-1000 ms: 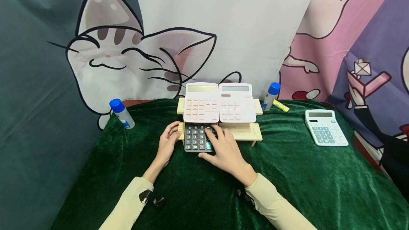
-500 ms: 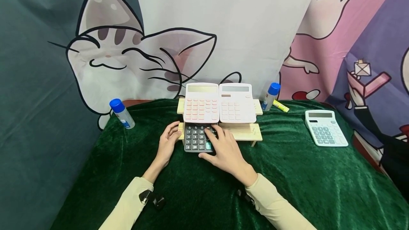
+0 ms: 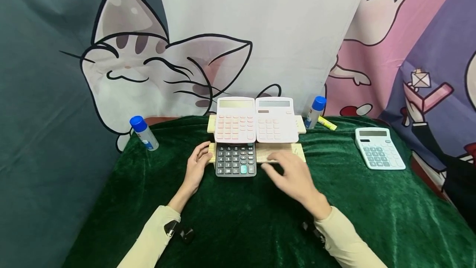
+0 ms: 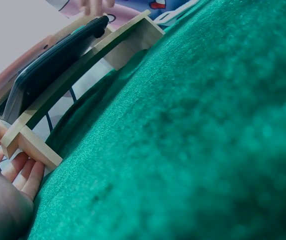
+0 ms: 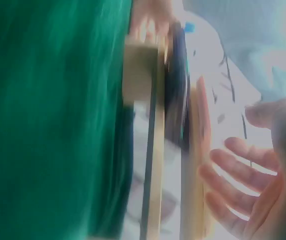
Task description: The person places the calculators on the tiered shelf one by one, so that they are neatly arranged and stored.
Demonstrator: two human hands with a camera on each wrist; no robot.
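Observation:
A black calculator (image 3: 234,164) leans on the lower tier of a small wooden stand (image 3: 299,151), toward its left side. My left hand (image 3: 195,167) grips the left end of that tier; in the left wrist view its fingers (image 4: 31,177) reach behind the stand's leg. Just right of the black calculator is my right hand (image 3: 293,175), its fingers loosely bent and holding nothing, over the front of the lower tier. On the upper tier, a white calculator with pink-edged keys (image 3: 235,121) stands beside a white calculator with pale keys (image 3: 277,121).
To the right, a pale blue calculator (image 3: 379,149) lies on the green cloth (image 3: 245,226). Blue-capped bottles stand at the left (image 3: 144,133) and behind the stand's right end (image 3: 315,113), the latter beside a yellow tube (image 3: 327,123). A printed curtain (image 3: 297,32) hangs behind.
My right hand has let go of the black calculator and moved right, uncovering its right-hand keys. The left hand stays at the stand's end, and the black calculator keeps its place.

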